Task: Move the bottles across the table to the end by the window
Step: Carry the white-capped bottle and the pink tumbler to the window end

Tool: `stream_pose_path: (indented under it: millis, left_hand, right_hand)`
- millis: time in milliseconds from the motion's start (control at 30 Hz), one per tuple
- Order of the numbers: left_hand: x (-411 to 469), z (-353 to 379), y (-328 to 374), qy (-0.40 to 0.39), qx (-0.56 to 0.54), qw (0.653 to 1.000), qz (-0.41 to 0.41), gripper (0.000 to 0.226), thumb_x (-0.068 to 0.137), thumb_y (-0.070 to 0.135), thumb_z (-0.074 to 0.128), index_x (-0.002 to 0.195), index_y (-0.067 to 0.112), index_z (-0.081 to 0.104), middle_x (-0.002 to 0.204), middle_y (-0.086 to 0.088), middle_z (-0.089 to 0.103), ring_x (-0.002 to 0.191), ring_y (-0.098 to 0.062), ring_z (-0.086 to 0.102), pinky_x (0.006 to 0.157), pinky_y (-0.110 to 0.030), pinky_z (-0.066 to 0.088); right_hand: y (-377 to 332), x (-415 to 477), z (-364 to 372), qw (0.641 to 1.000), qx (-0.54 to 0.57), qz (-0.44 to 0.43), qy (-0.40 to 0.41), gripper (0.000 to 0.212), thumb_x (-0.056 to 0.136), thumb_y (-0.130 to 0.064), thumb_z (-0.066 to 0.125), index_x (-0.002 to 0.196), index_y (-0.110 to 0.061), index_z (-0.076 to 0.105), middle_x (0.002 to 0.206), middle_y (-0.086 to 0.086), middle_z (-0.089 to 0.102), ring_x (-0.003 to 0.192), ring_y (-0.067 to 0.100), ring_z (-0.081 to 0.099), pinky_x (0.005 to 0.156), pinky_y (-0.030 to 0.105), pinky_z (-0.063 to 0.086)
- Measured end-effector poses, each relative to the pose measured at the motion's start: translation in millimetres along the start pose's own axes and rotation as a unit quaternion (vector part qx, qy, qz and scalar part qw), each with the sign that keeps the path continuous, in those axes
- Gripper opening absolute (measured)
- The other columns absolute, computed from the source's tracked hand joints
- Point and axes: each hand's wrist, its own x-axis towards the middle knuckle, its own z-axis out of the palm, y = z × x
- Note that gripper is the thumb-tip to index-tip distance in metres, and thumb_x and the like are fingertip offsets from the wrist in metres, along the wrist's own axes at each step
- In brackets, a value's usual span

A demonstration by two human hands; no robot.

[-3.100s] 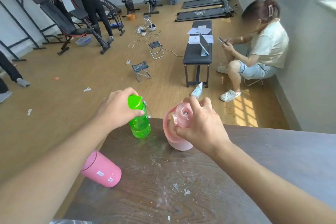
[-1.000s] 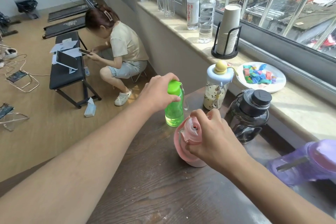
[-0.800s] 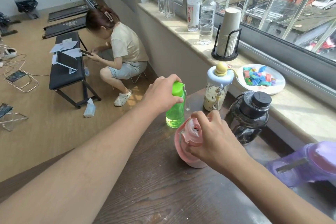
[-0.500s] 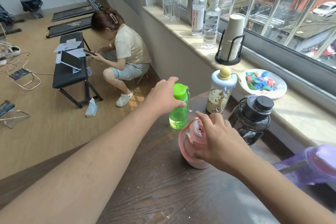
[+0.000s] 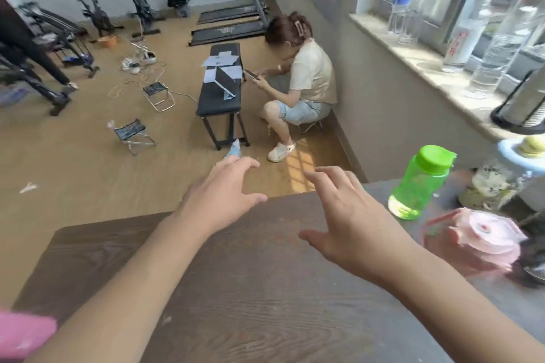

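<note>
Now both hands are off the bottles & empty: half a sec ago we had the left hand (image 5: 219, 200) on the cap of the green bottle (image 5: 418, 186) and the right hand (image 5: 348, 224) over the pink bottle (image 5: 486, 237); both have let go and pulled back toward the far end of the counter (image 5: 250, 289), fingers spread wide, holding nothing. Green bottle stands upright at the window end, just beside the pale-blue-lidded bottle (image 5: 507, 174); the pink one sits near it, in front, blurry but apparently upright, w/ a dark bottle only partly in view at the right edge. So that pair looks delivered, as far as we can judge. View has swung away from the window, back along the counter. At bottom left a pink blur (image 5: 23, 336) shows at the counter's edge, prob. the other pink bottle, too smeared to say how it lies. We reckon that's next: reach back w/ the left hand, grab it, carry it over to the rest.
</note>
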Motion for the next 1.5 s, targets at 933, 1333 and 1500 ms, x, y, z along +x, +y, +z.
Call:
stream_pose_path:
  millis: [933,1333,1500]
  left_hand:
    - [-384,-112,-321,-0.056,-0.035,0.922,-0.381,0.069,0.061,0.070,0.081,0.119,0.046,0.052,0.118,0.023,0.053,0.109,-0.013,0.049,0.073,-0.029,0.041]
    - [-357,-102,-289,-0.035,0.019,0.938,-0.345,0.062,0.049,0.061,0.069,0.106,0.048,0.050,0.107,0.027,0.056,0.102,-0.019,0.057,0.076,-0.038,0.054]
    - [-295,-95,-225,-0.051,0.040,0.959,-0.276,0.061,0.052,0.064,0.069,0.108,0.051,0.048,0.107,0.028,0.055,0.103,-0.018,0.056,0.079,-0.039,0.056]
  right_hand:
    - [-453,110,253,0.949,0.119,-0.179,-0.229,0.065,0.079,-0.038,0.076,0.133,-0.020,0.044,0.122,0.007,0.053,0.110,0.034,0.057,0.088,0.046,0.051]
    - [-373,59,200,0.956,0.242,-0.078,-0.147,0.044,0.080,-0.034,0.073,0.114,-0.025,0.046,0.105,-0.003,0.054,0.093,0.025,0.056,0.080,0.040,0.050]
    - [-283,13,131,0.967,0.231,-0.007,-0.104,0.049,0.074,-0.040,0.075,0.115,-0.035,0.048,0.106,-0.012,0.056,0.092,0.017,0.058,0.078,0.031,0.049]
